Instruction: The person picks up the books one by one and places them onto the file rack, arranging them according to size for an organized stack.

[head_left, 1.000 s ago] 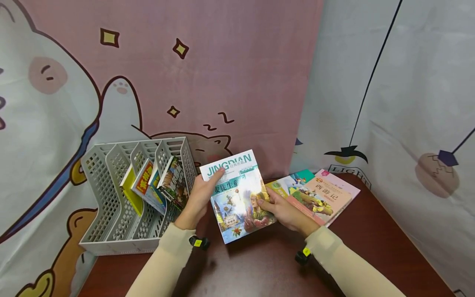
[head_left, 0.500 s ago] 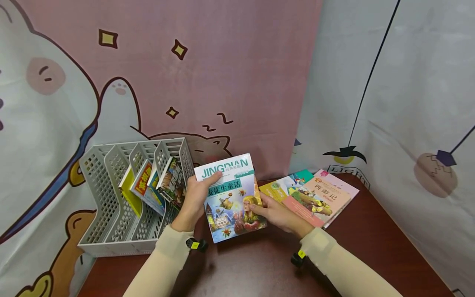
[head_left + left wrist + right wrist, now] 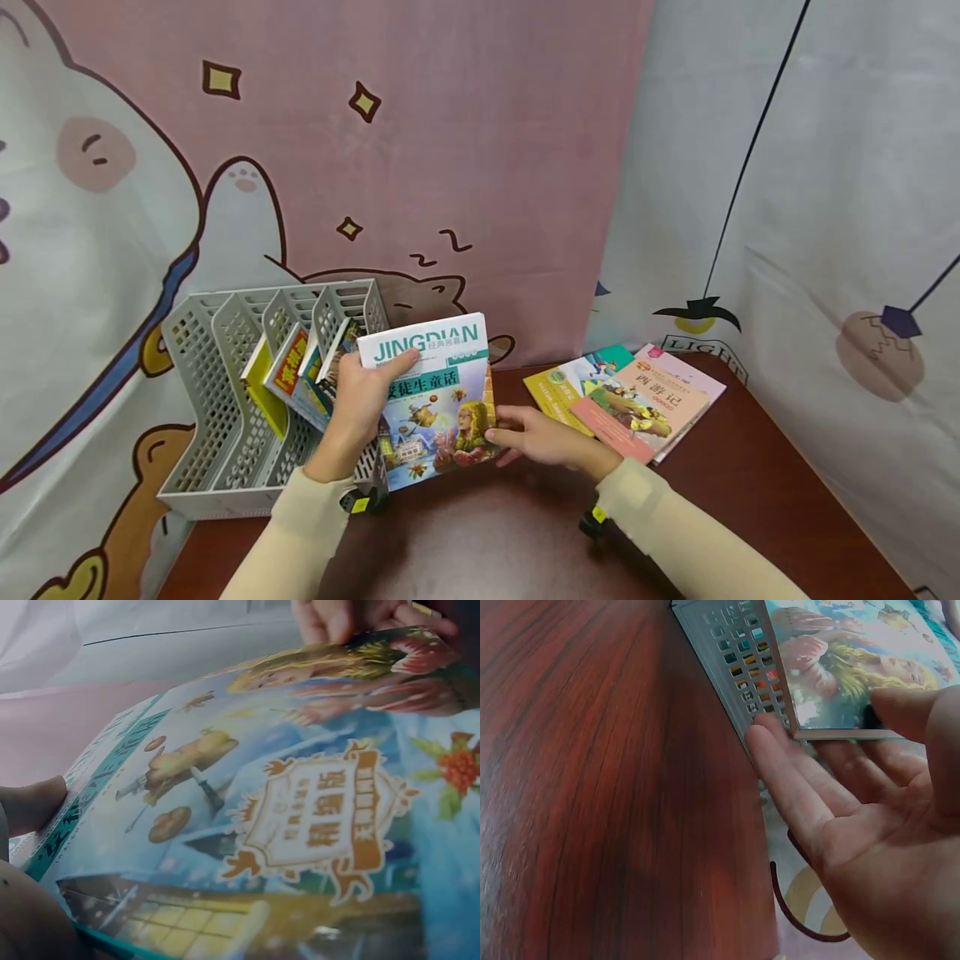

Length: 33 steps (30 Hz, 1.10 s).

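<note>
A paperback storybook (image 3: 429, 408), with a white and teal title band and a girl on its cover, is held up over the table, tilted. My left hand (image 3: 358, 410) grips its upper left edge, thumb across the front by the title and fingers hidden behind. At the lower right edge, my right hand (image 3: 542, 435) holds the book with the thumb on the cover. In the right wrist view some fingers (image 3: 855, 769) pass behind the book and others stretch out beside it. The book's left side overlaps the file rack (image 3: 225, 500).
The light grey perforated rack stands at the table's left with upright dividers. It holds a yellow book (image 3: 265, 387), a red and blue book (image 3: 294, 375) and others. At the right, a pink book (image 3: 637, 408) overlaps a yellow-green one (image 3: 555, 392) on the brown table (image 3: 510, 542).
Both hands have carried the storybook leftward, from the middle of the table to the rack's right side. The right hand has slid away from the books lying at the right.
</note>
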Each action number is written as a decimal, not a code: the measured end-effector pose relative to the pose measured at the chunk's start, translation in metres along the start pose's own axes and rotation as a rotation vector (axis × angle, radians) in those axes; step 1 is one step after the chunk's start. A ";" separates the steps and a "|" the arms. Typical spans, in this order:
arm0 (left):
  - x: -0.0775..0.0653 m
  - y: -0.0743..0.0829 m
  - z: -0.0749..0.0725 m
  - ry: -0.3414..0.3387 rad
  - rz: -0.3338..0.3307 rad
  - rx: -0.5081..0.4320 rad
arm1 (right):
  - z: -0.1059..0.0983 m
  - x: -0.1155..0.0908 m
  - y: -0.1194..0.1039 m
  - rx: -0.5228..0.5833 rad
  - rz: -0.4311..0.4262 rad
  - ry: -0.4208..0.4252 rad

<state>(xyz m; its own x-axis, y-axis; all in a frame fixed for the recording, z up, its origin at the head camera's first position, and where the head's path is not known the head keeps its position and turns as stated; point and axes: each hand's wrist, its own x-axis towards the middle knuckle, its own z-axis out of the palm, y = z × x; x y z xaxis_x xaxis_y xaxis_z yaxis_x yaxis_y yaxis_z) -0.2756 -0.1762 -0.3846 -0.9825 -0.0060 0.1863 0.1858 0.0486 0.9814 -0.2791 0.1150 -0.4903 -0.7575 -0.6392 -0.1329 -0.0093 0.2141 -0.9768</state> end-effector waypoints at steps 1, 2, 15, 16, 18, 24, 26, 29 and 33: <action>-0.002 0.003 -0.004 0.005 0.008 0.013 | 0.002 0.002 0.000 -0.002 0.001 -0.008; -0.004 0.005 -0.008 0.011 0.020 0.028 | 0.004 0.004 -0.001 -0.003 0.000 -0.014; -0.030 0.034 -0.059 0.187 0.059 0.130 | 0.043 0.030 -0.009 0.033 0.031 -0.026; -0.031 0.035 -0.062 0.204 0.063 0.128 | 0.047 0.033 -0.009 0.034 0.028 -0.030; -0.034 0.036 -0.069 0.230 0.076 0.129 | 0.056 0.037 -0.011 0.031 0.026 -0.031; -0.046 0.031 -0.090 0.325 0.081 0.100 | 0.084 0.053 -0.021 0.020 0.028 -0.014; -0.049 0.030 -0.096 0.358 0.082 0.082 | 0.093 0.058 -0.024 0.021 0.034 -0.001; -0.054 0.030 -0.105 0.390 0.077 0.059 | 0.105 0.064 -0.025 0.031 0.047 0.025; -0.061 0.032 -0.114 0.437 0.060 0.045 | 0.123 0.073 -0.024 0.057 0.039 0.072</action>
<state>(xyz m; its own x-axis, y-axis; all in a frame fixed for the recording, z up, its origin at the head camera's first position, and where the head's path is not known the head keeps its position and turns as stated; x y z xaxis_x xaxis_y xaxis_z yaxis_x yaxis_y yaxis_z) -0.2083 -0.2885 -0.3596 -0.8693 -0.4236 0.2548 0.2323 0.1049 0.9670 -0.2538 -0.0272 -0.4967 -0.8015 -0.5761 -0.1604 0.0567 0.1939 -0.9794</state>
